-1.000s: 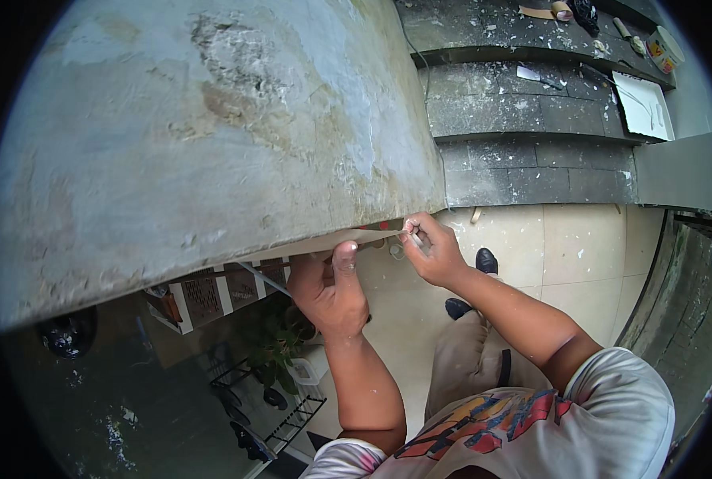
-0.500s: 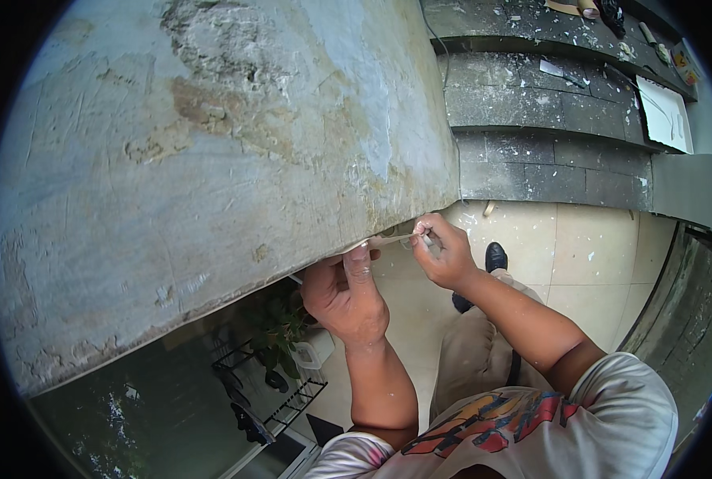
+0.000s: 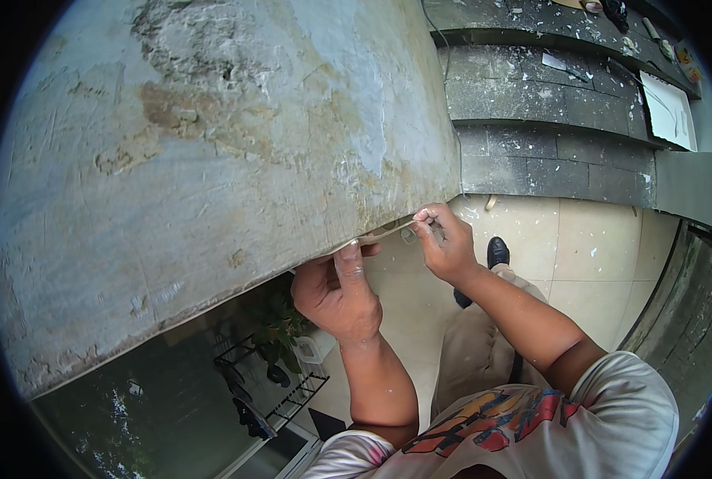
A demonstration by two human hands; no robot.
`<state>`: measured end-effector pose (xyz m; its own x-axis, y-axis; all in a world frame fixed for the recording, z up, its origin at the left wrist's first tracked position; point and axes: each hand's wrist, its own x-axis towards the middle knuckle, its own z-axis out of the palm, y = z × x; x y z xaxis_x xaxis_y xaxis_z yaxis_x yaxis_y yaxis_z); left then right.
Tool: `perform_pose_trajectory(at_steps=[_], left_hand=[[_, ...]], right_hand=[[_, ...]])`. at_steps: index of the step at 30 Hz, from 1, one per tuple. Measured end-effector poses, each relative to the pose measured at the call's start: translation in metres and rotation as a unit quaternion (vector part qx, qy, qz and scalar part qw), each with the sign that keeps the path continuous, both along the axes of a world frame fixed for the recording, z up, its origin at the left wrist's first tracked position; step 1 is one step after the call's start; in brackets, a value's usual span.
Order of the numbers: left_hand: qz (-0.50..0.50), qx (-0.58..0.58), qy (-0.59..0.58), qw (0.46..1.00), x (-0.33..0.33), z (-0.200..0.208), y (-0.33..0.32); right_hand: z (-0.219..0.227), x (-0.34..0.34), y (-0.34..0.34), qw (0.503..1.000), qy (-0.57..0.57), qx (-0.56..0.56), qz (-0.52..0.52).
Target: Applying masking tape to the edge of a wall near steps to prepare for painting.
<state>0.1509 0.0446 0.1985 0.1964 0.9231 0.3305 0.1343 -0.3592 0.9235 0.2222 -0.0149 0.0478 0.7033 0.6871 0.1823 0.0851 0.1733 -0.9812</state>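
Note:
A worn, grey-blue plastered wall (image 3: 212,207) fills the upper left, its lower edge running slantwise past my hands. Between my hands stretches a narrow pale strip (image 3: 390,232), tape-like, bowed slightly along that edge. My left hand (image 3: 342,297) grips the strip at the edge, thumb pressed on it and fingers partly hidden behind. Farther right, the fingertips of my right hand (image 3: 449,246) pinch the strip's other part close to the wall's corner. White specks dot both hands.
Dark stone steps (image 3: 524,136) spattered with white rise at the upper right, bearing a scraper (image 3: 563,67) and a white tray (image 3: 669,110). Pale floor tiles (image 3: 595,239) lie below. A black shoe rack (image 3: 292,399) and a potted plant (image 3: 280,331) stand lower left.
My right hand has moved slightly up toward the wall's edge, and the strip now bows where it ran straighter. My left hand has shifted a little left, still gripping.

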Motion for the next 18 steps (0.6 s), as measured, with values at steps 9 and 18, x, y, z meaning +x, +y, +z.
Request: perform_pose_trajectory(at_steps=[9,18], left_hand=[[0.015,-0.028,0.054,0.998,-0.013,0.001,0.012],[-0.002,-0.014,0.120,0.993,-0.014,0.037,0.028]], right_hand=[[-0.001,-0.005,0.008,0.998,0.009,-0.034,-0.054],[0.011,0.009,0.003,0.993,0.009,-0.113,-0.008]])
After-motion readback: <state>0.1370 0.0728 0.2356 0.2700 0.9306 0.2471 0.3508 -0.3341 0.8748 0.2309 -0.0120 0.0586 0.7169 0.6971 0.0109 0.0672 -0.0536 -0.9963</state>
